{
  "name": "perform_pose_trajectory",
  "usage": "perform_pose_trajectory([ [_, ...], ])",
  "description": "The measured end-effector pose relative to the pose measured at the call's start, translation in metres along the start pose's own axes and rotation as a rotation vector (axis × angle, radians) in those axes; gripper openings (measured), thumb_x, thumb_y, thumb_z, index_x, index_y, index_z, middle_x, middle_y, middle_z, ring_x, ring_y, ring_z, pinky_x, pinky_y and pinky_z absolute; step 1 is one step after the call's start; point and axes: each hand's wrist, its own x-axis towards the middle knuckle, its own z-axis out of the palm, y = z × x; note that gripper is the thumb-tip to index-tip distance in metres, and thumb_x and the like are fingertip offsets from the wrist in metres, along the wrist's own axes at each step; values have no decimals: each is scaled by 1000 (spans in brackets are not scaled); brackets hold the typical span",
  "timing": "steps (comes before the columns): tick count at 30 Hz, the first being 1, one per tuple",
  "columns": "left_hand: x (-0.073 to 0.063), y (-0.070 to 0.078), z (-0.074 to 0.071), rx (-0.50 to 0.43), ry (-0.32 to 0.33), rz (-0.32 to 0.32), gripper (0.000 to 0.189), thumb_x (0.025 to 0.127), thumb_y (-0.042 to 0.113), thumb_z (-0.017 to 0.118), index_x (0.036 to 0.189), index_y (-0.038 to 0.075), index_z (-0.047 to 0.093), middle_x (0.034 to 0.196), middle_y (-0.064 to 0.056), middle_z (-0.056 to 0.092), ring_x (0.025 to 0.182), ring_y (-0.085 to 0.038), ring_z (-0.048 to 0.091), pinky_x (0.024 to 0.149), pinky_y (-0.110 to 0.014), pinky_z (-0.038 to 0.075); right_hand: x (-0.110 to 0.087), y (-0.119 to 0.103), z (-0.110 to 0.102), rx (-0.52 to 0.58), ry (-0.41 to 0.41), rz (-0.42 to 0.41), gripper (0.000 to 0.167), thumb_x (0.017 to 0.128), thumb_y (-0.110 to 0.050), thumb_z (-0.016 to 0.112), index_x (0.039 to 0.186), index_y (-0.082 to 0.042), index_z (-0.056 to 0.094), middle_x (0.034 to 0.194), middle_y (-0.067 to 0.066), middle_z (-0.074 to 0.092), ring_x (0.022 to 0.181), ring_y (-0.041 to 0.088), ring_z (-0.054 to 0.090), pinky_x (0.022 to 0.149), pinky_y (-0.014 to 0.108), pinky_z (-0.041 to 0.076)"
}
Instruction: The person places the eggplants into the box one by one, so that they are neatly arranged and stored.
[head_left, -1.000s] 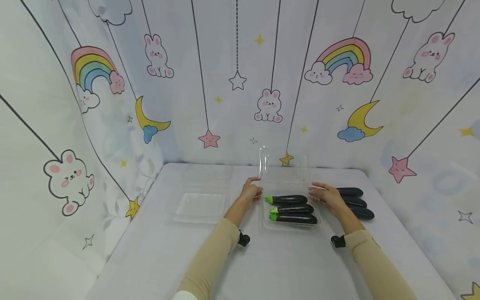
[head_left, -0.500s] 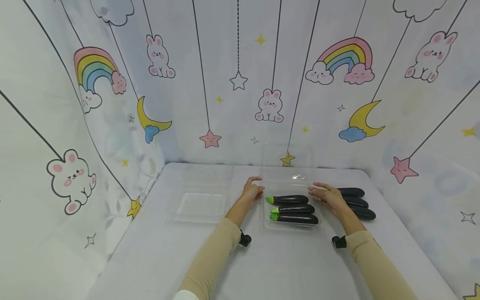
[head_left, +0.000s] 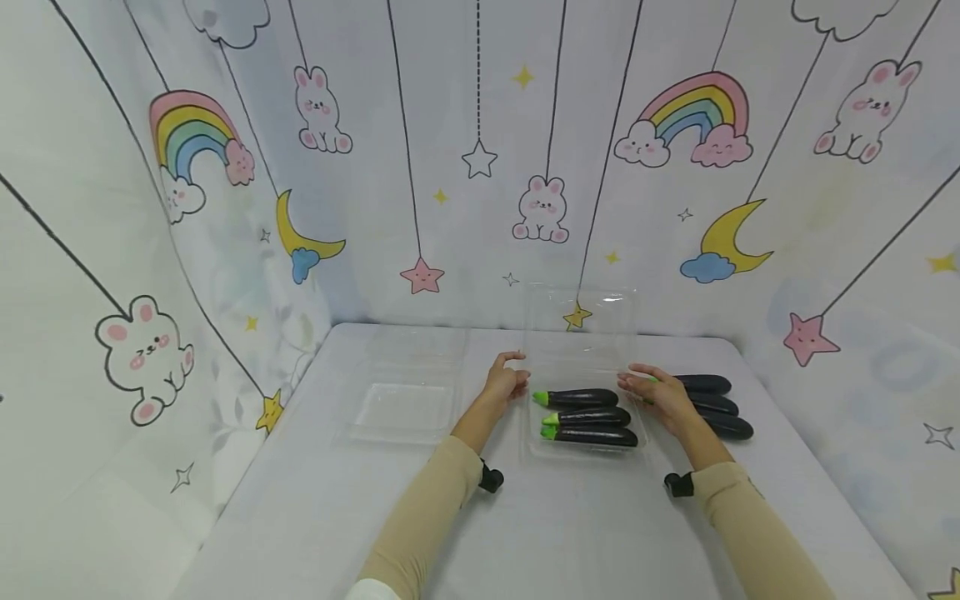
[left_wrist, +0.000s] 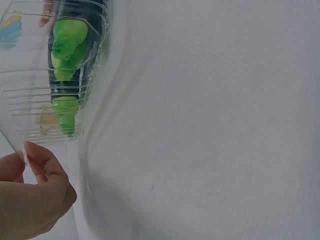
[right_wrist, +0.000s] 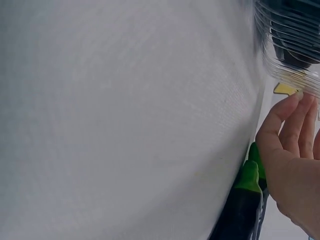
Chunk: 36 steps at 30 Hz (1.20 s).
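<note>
A clear plastic clamshell container (head_left: 583, 451) holds three dark eggplants (head_left: 588, 418) with green stem ends. Its see-through lid (head_left: 581, 333) stands raised at the back. At the container's left side, my left hand (head_left: 504, 383) pinches the thin plastic edge between thumb and finger, as the left wrist view shows. My right hand (head_left: 656, 393) is at the opposite side, its fingertips together at the ribbed end of the container in the right wrist view. Just beyond that hand lie more eggplants (head_left: 731, 425), partly hidden by it.
A second clear plastic container (head_left: 405, 414) lies opened to the left on the white table (head_left: 570, 533). A patterned cloth (head_left: 360, 208) with rainbows, bunnies and stars hangs behind the table's far edge.
The lid of the container with the eggplants has tipped back toward the hanging cloth and now shows more of its face. Both hands have stayed at the container's sides.
</note>
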Motion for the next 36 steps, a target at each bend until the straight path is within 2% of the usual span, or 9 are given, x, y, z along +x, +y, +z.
perform_pose_trajectory([
  [5,2,-2,1,-5,-9,3,45,99,-5,60,141,9,55,94,-6,64,79,-16,59,70,-25,54,-2,1,-2,23,-10,2,46,106,-13,63,149,-9,45,129,-3,72,116,12,70,122,49,35],
  [11,1,-2,2,1,-3,16,43,100,-5,59,141,7,55,96,-7,65,77,-16,58,68,-25,53,-2,2,-5,34,-26,-5,44,107,-13,62,148,-9,47,134,-1,70,120,13,69,119,44,39],
  [16,0,-1,3,-6,-8,11,42,98,-7,59,138,7,56,99,-8,65,77,-14,58,69,-24,52,-2,3,-6,48,-11,-13,37,105,-12,64,141,-11,54,130,-1,72,118,15,70,117,43,42],
  [19,0,-1,3,-12,-9,13,39,98,-7,60,134,7,58,100,-8,66,77,-14,58,69,-24,52,-3,4,-6,24,7,-30,40,104,-13,65,142,-7,54,125,-2,74,115,16,71,112,41,47],
  [24,0,-5,4,-35,16,37,27,98,-7,61,119,8,60,95,-7,67,76,-15,60,68,-24,53,-5,7,-6,-106,79,-64,53,103,-17,68,149,2,51,119,3,77,107,13,74,97,30,57],
  [28,1,-11,4,-60,33,62,24,97,-11,56,112,7,60,97,-10,65,74,-16,58,70,-27,52,-11,7,-4,-303,159,-91,53,106,-23,65,148,6,52,139,19,64,115,15,71,88,22,58],
  [31,0,-12,4,-66,34,86,26,95,-14,52,113,2,59,100,-12,63,75,-17,54,72,-29,48,-17,5,-5,-432,200,-87,49,110,-23,55,150,4,50,155,24,48,122,19,64,83,16,54],
  [32,0,-13,4,-65,34,92,25,94,-14,52,112,2,59,99,-11,62,75,-17,53,72,-29,47,-18,4,-6,-461,212,-75,49,110,-25,53,151,2,51,157,24,46,121,16,62,81,16,52],
  [36,1,-14,3,-70,56,100,19,95,-12,56,107,2,59,93,-6,62,76,-15,54,70,-27,45,-20,0,-8,-458,172,-49,45,113,-24,45,153,-4,52,158,23,45,111,5,65,83,19,55],
])
